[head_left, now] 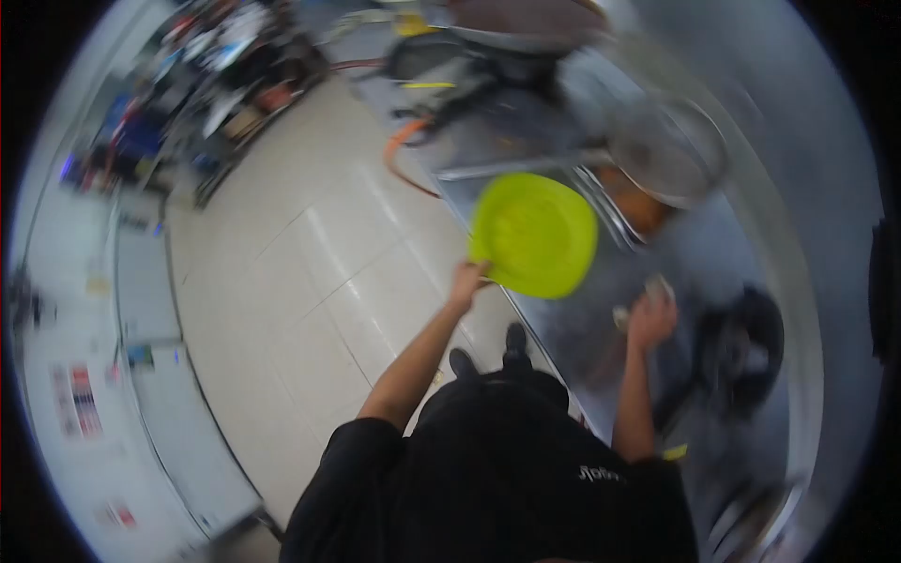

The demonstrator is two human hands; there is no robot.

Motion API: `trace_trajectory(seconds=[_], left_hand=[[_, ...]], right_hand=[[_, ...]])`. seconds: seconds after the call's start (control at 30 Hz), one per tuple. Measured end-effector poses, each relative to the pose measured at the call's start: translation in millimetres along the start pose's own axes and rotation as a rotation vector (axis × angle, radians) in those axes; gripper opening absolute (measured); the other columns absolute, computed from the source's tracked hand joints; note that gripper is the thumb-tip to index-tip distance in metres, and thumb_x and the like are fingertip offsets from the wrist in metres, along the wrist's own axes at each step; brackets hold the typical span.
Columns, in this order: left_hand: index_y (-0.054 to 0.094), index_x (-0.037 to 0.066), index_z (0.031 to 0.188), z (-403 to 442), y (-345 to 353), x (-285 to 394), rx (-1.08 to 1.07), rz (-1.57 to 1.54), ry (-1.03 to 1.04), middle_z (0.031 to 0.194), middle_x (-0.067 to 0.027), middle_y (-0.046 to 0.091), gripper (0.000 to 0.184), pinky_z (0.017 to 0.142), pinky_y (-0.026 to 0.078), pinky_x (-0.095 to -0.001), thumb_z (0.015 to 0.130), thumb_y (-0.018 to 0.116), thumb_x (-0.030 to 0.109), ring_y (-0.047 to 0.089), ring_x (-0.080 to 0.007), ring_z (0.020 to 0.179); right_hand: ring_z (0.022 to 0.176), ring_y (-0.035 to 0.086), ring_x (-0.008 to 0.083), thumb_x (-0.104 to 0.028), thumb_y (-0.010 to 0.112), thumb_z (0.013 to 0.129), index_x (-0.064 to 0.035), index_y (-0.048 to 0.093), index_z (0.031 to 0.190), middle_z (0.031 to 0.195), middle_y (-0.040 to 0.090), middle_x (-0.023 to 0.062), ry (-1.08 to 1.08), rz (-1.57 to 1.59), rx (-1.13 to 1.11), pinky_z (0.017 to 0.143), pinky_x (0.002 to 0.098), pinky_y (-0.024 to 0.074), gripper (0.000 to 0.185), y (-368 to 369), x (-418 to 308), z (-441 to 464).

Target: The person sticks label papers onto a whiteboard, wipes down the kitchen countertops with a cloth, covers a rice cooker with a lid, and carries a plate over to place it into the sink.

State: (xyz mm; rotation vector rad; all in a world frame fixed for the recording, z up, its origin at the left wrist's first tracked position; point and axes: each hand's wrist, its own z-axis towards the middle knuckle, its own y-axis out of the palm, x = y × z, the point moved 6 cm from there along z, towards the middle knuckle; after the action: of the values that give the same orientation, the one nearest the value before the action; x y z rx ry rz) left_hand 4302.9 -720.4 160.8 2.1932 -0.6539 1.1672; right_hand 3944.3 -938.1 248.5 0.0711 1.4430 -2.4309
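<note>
The green bowl is just ahead and to the right of the left grip, over the near edge of the table, its inside turned up to view; lighter patches show in its middle, too blurred to name. The left grip is closed on the bowl's near rim, at its lower left corner. The right grip, lower and to the right of the bowl, is curled around a pale thing that shows ahead of the fingers; blur hides what it is and how tightly it is held. Just to the right of the right grip lies a black pan, its handle pointing back toward the person. Ahead of the right grip is a tray with something orange-brown in it, and a round, see-through sieve or lid overlaps its far end. Well ahead of the left grip, an orange hose loops off the table's edge, and a large wok stands farther on. Left of the left grip stretches the tiled floor, with white cabinets beyond it and a cluttered shelf far ahead.
</note>
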Motion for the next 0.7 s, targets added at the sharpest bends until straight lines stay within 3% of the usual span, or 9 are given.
trace_trajectory(seconds=[0.03,0.1,0.3,0.43,0.5,0.53,0.57,0.6,0.7], left_hand=[[0.053,-0.001,0.118,-20.9,8.7,21.0,-0.024,0.013,-0.084,0.113,-0.0148,0.06,0.036,0.091,0.047,-0.0427,0.088,0.05,0.02,0.058,-0.0266,0.105],[0.048,-0.001,0.124,-27.5,3.0,16.5,-0.079,-0.195,-0.153,0.121,-0.0138,0.057,0.042,0.096,0.044,-0.0423,0.084,0.049,0.013,0.053,-0.0265,0.114],[0.048,-0.003,0.124,-68.8,-55.4,-2.3,-0.114,-0.597,-0.213,0.124,-0.0127,0.055,0.052,0.098,0.043,-0.0376,0.073,0.052,0.003,0.053,-0.0264,0.114],[0.05,-0.002,0.123,-109.7,-107.9,-9.5,0.03,-0.635,-0.107,0.119,-0.0114,0.059,0.051,0.097,0.046,-0.0368,0.073,0.052,0.002,0.057,-0.0261,0.109],[0.051,-0.001,0.122,-129.7,-135.9,-23.9,0.164,-0.668,-0.053,0.117,-0.0105,0.06,0.051,0.095,0.046,-0.0369,0.071,0.052,0.001,0.058,-0.0252,0.107],[0.051,-0.001,0.121,-131.7,-143.1,-27.5,0.206,-0.69,-0.047,0.116,-0.0104,0.06,0.05,0.095,0.046,-0.0369,0.071,0.053,0.002,0.058,-0.0249,0.106],[0.051,-0.001,0.121,-140.3,-148.1,-35.7,0.246,-0.721,-0.059,0.116,-0.0103,0.06,0.05,0.094,0.046,-0.0369,0.071,0.053,0.002,0.058,-0.0245,0.105],[0.052,-0.001,0.12,-145.3,-152.4,-36.6,0.269,-0.724,-0.028,0.116,-0.0103,0.061,0.049,0.094,0.046,-0.0367,0.071,0.053,0.002,0.058,-0.0243,0.105],[0.051,-0.003,0.119,-150.6,-139.4,-37.2,0.363,-0.734,0.011,0.115,-0.0116,0.061,0.047,0.095,0.045,-0.0368,0.072,0.053,0.005,0.058,-0.0251,0.105]], right_hand=[[0.109,0.052,0.0328,-0.026,0.064,0.081,-0.0159,0.06,0.121,0.118,0.055,0.0123,0.048,-0.038,-0.103,0.088,0.0473,0.0425,0.041,4.1,3.5,-0.1],[0.114,0.048,0.0315,-0.028,0.062,0.083,-0.0166,0.057,0.124,0.121,0.051,0.0113,0.169,0.018,-0.21,0.088,0.048,0.0407,0.043,-6.3,-7.9,9.6],[0.112,0.049,0.0312,-0.027,0.061,0.083,-0.0162,0.056,0.124,0.119,0.052,0.0108,0.21,-0.016,-0.233,0.09,0.0469,0.0393,0.042,-2.5,-6.1,15.9],[0.103,0.055,0.0347,-0.022,0.061,0.081,-0.0106,0.061,0.114,0.113,0.059,0.0153,-0.103,0.01,0.0,0.087,0.0451,0.0445,0.035,-11.8,-11.6,14.2],[0.105,0.058,0.0315,-0.012,0.058,0.081,-0.0085,0.064,0.11,0.117,0.059,0.0163,-0.165,0.234,-0.147,0.088,0.0429,0.0471,0.03,-25.9,-39.2,22.7],[0.104,0.059,0.0315,-0.012,0.057,0.083,-0.0087,0.064,0.11,0.119,0.059,0.0153,-0.314,0.183,-0.067,0.088,0.0429,0.0474,0.028,-14.2,-43.2,21.2],[0.104,0.058,0.0327,-0.016,0.055,0.086,-0.0094,0.062,0.114,0.121,0.058,0.0136,-0.242,0.26,-0.141,0.088,0.0436,0.0477,0.029,-7.6,-50.9,22.6],[0.112,0.053,0.0295,-0.016,0.056,0.085,-0.0098,0.055,0.126,0.125,0.055,0.0119,-0.18,0.001,-0.22,0.09,0.0457,0.0424,0.041,31.6,-43.6,10.5],[0.123,0.044,0.0269,-0.017,0.057,0.087,-0.0126,0.046,0.136,0.134,0.045,0.0095,-0.218,-0.025,-0.424,0.093,0.0486,0.0379,0.05,66.7,-97.1,22.1]])
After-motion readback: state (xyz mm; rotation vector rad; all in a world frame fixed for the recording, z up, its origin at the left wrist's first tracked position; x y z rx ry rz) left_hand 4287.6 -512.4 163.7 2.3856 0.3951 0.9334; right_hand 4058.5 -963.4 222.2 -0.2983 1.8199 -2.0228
